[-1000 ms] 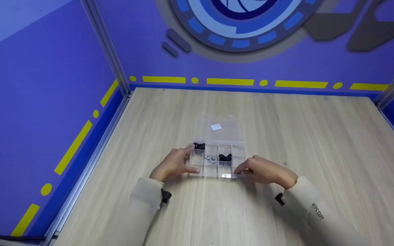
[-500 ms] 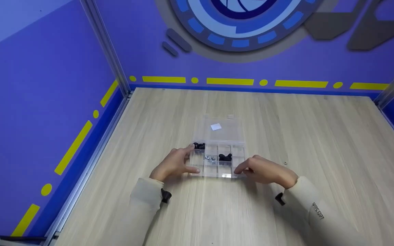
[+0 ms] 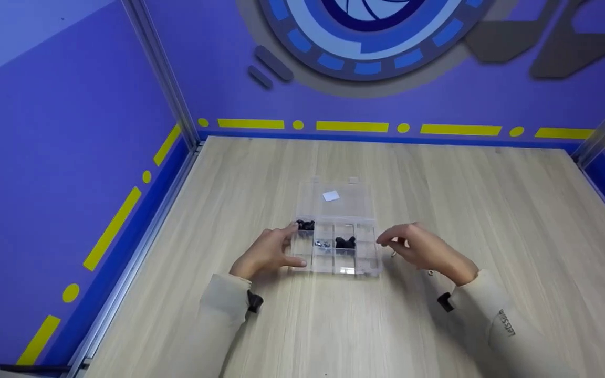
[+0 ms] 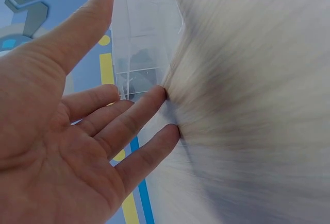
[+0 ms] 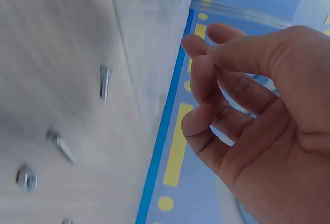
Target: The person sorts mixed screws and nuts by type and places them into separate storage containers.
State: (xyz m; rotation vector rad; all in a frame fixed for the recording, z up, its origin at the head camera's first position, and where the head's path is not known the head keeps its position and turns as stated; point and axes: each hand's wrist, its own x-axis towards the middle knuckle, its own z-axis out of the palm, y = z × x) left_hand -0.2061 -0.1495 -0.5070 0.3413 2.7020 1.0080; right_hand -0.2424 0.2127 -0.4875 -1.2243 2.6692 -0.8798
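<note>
A clear plastic compartment box (image 3: 323, 260) lies on the table, its lid folded back. Black parts (image 3: 345, 242) fill one middle cell, more black pieces (image 3: 305, 224) the back left cell, and small silvery pieces (image 3: 322, 244) a cell between. My left hand (image 3: 268, 251) rests along the box's left side, with fingers fairly straight and thumb near the front left corner. Just off the right edge is my right hand (image 3: 422, 251), fingers curled and thumb tip against the fingers. Nothing shows between them in the right wrist view (image 5: 247, 95).
Beside the box's right side, a bolt (image 5: 105, 82), another bolt (image 5: 62, 145) and a nut (image 5: 27, 178) lie on the wooden table (image 3: 470, 210). A white label (image 3: 331, 196) marks the lid. Blue-purple panels (image 3: 71, 157) border the table.
My right hand has risen out of the box's right-hand cells and moved back and right, past the edge. A bolt and a small nut beside it now show. My left hand keeps its place.
</note>
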